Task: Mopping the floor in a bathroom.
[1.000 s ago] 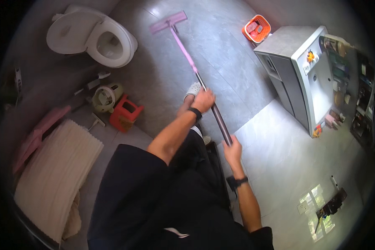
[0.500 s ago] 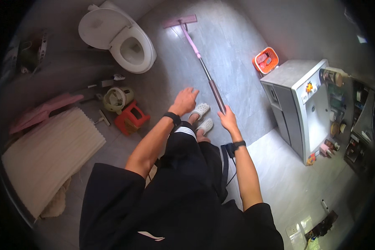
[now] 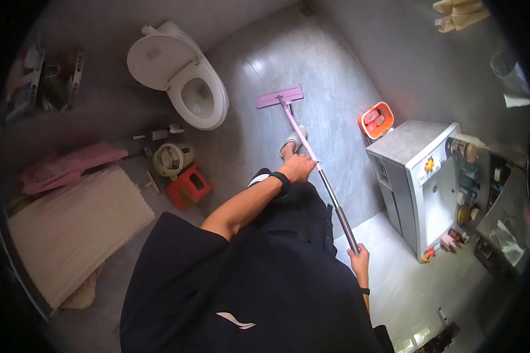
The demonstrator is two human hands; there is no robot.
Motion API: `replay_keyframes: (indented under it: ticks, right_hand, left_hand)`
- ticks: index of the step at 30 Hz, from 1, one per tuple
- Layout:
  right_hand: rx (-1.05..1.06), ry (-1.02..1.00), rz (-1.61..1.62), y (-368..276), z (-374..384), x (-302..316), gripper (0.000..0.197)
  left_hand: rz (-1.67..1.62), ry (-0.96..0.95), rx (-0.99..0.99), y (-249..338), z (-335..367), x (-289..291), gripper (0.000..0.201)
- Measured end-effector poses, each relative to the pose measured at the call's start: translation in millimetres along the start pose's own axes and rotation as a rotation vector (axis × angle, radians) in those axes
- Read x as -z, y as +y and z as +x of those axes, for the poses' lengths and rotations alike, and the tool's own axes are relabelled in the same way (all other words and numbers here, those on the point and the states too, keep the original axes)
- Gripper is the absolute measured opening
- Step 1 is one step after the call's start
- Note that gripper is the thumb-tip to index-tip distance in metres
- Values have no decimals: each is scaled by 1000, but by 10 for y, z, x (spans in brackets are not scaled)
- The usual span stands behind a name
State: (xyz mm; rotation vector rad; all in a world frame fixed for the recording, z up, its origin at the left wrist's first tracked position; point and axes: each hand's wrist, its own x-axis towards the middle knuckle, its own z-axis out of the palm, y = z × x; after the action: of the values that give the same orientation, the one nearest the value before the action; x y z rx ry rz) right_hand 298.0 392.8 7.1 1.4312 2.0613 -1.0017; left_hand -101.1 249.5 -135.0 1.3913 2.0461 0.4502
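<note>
A flat mop with a pink rectangular head (image 3: 280, 97) stands on the grey floor. Its pole (image 3: 330, 194) slants toward me, pink at the bottom, silver in the middle and dark at the grip. Near the top end of the dark grip (image 3: 346, 226), my right hand (image 3: 360, 259) is closed around it. My left hand (image 3: 298, 168) is curled at the pole where pink meets silver; its fingertips are partly hidden. One pale clog (image 3: 294, 141) shows on my foot, just behind the mop head.
A toilet (image 3: 200, 97) with its lid up stands at the far left. A red stool (image 3: 189, 186) and a pale bucket (image 3: 172, 160) are on the left. An orange basket (image 3: 376, 120) sits beside the grey washbasin cabinet (image 3: 406, 153) on the right.
The mop head has been drawn back toward me. My right hand has moved back and right with the grip. My left hand has gone from open in the air to the pole.
</note>
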Motion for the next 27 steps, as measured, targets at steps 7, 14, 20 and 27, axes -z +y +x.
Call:
replay_keyframes:
  ticks: [7,14,20,27]
  right_hand:
    - [222,56,-123,-1216,1121,86,41]
    - [381,79,-159,-3692,1986,277,36]
    - [359,-31,12,-4794,2460,216,38]
    - [405,22,-106,-5595,2694,258,36]
  left_hand:
    - [-55,-99,3,-488,724,404,45]
    - [-195,-40,203,-1012,1133,1264,74]
    - [-261,-55,317,-1801,1570,1929,63]
    - [-184,-87,353,-2520,1963,2539,30]
